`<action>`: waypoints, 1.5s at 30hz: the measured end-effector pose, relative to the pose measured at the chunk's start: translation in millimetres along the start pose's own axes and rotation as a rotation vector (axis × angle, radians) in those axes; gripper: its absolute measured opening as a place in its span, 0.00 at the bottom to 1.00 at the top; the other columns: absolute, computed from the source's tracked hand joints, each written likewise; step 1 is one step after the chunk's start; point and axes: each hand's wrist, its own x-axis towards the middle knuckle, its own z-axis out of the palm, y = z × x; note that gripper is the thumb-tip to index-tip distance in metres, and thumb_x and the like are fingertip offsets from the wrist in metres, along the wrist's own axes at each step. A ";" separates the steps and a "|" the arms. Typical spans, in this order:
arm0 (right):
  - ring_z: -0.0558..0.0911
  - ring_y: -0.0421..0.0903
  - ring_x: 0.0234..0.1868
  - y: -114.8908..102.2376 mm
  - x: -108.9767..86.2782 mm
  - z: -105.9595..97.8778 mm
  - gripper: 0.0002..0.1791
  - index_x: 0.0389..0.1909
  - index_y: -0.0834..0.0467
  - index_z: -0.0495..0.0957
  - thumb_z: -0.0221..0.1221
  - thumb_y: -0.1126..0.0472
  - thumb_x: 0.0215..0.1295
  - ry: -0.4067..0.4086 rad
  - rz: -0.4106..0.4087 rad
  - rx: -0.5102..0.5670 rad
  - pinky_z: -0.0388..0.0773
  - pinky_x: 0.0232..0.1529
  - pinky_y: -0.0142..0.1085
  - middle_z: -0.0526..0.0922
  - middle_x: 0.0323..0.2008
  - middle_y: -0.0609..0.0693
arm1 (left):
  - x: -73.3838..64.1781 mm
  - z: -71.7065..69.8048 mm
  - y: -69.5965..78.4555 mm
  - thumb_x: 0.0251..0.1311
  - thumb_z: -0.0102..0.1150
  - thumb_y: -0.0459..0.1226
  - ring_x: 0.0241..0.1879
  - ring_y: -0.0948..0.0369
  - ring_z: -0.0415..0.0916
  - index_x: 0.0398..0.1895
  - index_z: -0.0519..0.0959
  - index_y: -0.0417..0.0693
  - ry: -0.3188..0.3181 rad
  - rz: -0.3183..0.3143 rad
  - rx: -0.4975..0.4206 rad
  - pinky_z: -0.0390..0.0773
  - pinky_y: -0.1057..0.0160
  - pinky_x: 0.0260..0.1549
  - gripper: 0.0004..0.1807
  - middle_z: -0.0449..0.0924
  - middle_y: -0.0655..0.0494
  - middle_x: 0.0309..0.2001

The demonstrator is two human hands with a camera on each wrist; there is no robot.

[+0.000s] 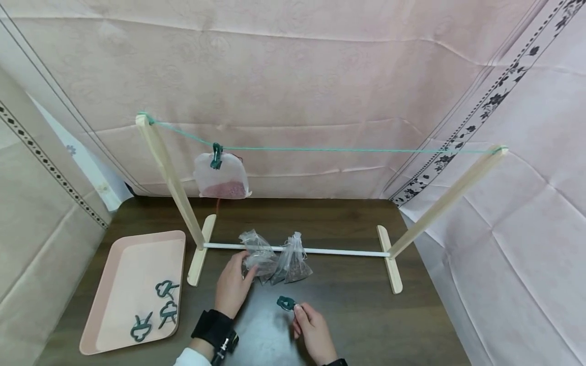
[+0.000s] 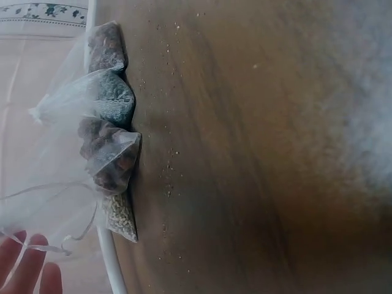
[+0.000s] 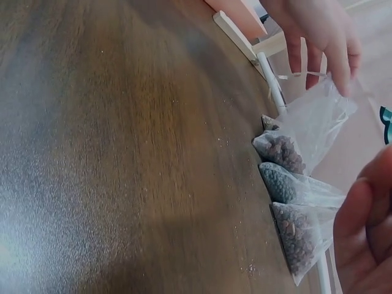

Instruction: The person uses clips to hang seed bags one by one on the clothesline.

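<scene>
My left hand pinches the top of a sheer white drawstring bag with brown lumpy contents, its bottom on the table. Beside it stand several like bags; in the left wrist view one holds blue-green grains, another pale grains, and the far one brown bits. Between thumb and fingers, my right hand holds a dark green clip, in front of the bags. Behind, a similar bag with pinkish contents hangs from the green line, fastened by a green clip.
Two wooden posts with flat feet carry the line, joined low down by a white rod next to the bags. At the left lies a pink tray with several green clips. Light patterned cloth surrounds the brown table.
</scene>
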 end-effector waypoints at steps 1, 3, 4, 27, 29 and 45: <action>0.73 0.47 0.21 1.2 -0.2 -0.5 0.26 0.28 0.64 0.69 0.45 0.42 0.64 0.003 -0.006 -0.006 0.69 0.24 0.37 0.69 0.17 0.49 | 0.3 0.4 -0.5 0.55 0.59 0.43 0.43 0.59 0.73 0.51 0.70 0.51 0.002 0.010 0.005 0.72 0.57 0.35 0.21 0.73 0.56 0.47; 0.73 0.47 0.21 3.5 -0.1 -0.9 0.26 0.27 0.62 0.69 0.45 0.41 0.64 0.014 -0.017 -0.013 0.69 0.24 0.37 0.69 0.17 0.49 | 1.7 -0.3 -1.8 0.55 0.60 0.40 0.43 0.59 0.73 0.51 0.71 0.51 -0.005 0.031 0.012 0.73 0.58 0.35 0.20 0.73 0.57 0.47; 0.73 0.47 0.21 4.6 0.3 -0.8 0.25 0.27 0.62 0.69 0.45 0.41 0.64 0.019 -0.018 -0.013 0.69 0.25 0.37 0.69 0.17 0.49 | 2.6 -1.1 -2.6 0.55 0.60 0.39 0.41 0.60 0.73 0.51 0.71 0.51 -0.008 0.036 0.011 0.73 0.59 0.33 0.19 0.73 0.57 0.47; 0.72 0.46 0.20 8.4 -0.2 0.1 0.25 0.28 0.61 0.67 0.45 0.40 0.63 0.087 -0.037 -0.022 0.68 0.21 0.33 0.69 0.17 0.49 | 1.9 -11.0 1.6 0.52 0.62 0.36 0.30 0.70 0.74 0.38 0.80 0.55 -0.045 0.037 -0.097 0.74 0.67 0.27 0.09 0.78 0.65 0.32; 0.71 0.46 0.19 6.8 0.3 -1.2 0.25 0.29 0.61 0.68 0.45 0.40 0.63 0.095 -0.034 -0.043 0.67 0.20 0.33 0.69 0.17 0.49 | 2.9 -12.0 1.9 0.52 0.62 0.37 0.31 0.70 0.73 0.37 0.80 0.55 -0.040 0.071 -0.098 0.73 0.67 0.27 0.08 0.77 0.66 0.34; 0.69 0.42 0.16 -33.2 18.0 -37.8 0.19 0.22 0.49 0.67 0.44 0.42 0.65 0.297 -0.292 -0.265 0.65 0.17 0.32 0.70 0.15 0.44 | 30.2 -44.6 26.4 0.54 0.60 0.41 0.27 0.71 0.69 0.34 0.80 0.56 -0.003 0.226 -0.056 0.71 0.67 0.25 0.05 0.73 0.68 0.30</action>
